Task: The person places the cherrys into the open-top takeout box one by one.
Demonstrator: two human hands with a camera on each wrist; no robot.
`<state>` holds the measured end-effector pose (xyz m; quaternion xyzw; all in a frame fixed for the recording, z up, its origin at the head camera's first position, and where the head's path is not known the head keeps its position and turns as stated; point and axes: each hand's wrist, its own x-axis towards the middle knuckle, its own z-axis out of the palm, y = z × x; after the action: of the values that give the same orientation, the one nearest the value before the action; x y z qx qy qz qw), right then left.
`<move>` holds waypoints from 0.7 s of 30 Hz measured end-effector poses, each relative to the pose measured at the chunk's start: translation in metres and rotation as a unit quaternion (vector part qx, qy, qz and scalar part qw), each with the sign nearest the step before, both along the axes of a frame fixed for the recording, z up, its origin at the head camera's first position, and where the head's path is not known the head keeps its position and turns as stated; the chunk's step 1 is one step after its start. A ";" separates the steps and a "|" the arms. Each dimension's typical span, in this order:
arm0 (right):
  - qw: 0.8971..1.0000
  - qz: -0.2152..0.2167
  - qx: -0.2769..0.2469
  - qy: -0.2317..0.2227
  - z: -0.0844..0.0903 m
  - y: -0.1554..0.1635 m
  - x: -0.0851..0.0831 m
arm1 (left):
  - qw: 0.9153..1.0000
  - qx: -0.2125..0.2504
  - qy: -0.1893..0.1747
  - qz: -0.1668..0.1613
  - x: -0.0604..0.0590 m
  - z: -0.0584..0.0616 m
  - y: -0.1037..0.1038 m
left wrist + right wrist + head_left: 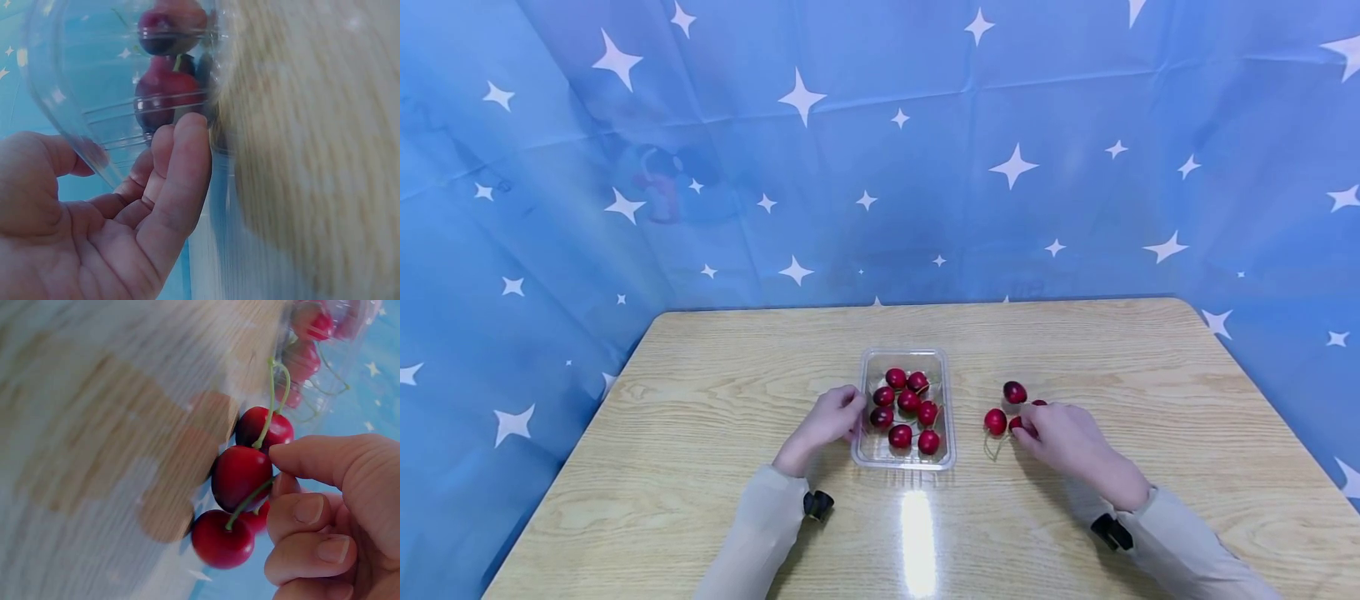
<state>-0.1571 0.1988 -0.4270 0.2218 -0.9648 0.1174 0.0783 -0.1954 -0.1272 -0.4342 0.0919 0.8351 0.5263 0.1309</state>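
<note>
The right hand (pixel 1063 442) rests on the wooden table (pixel 700 433) with its thumb and curled fingers (pixel 306 512) closed lightly about a loose cherry (pixel 240 474), pinching near its green stem; whether the fruit is fully gripped or only touched I cannot tell for sure, but the fingers are curled round it. Just beyond those fingertips lie the other loose cherries (pixel 1006 408), a small cluster of about four, glossy dark red, some with thin stems. To the inner side of that grip, the left hand (pixel 829 421) has its fingers (pixel 181 169) fairly straight, pressed against the near side wall of the clear plastic tray (pixel 871 450), steadying it. Past them, inside the tray, sit about eight cherries (pixel 906 404), packed close. Judging by the counts, most of the fruit is already in the tray and the cluster by the right hand is what remains outside.
</note>
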 end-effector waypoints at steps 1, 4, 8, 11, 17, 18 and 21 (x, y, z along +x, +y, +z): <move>1.000 0.002 0.003 0.002 0.000 0.000 0.000 | 1.000 0.003 -0.001 0.001 -0.002 -0.003 -0.001; 1.000 0.004 0.003 0.000 0.001 0.000 0.000 | 1.000 0.006 0.002 -0.001 -0.002 -0.005 -0.001; 1.000 -0.006 -0.009 -0.011 0.003 0.002 0.000 | 1.000 0.010 0.000 -0.002 -0.002 -0.004 -0.001; 0.999 -0.019 -0.019 -0.019 0.004 0.005 -0.001 | 1.000 0.008 -0.002 0.000 -0.002 -0.004 -0.001; 0.998 -0.042 -0.046 -0.019 0.008 0.015 -0.002 | 1.000 -0.006 0.009 0.007 -0.001 -0.005 0.000; 0.998 -0.046 -0.050 -0.018 0.008 0.017 -0.003 | 1.000 -0.009 0.012 0.009 -0.001 -0.004 0.001; 0.996 -0.060 -0.064 -0.024 0.011 0.023 -0.004 | 1.000 -0.016 0.017 0.012 -0.001 -0.004 0.002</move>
<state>-0.1613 0.2213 -0.4155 0.1553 -0.9684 0.1795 0.0762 -0.1962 -0.1249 -0.4387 0.0885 0.8466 0.5129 0.1117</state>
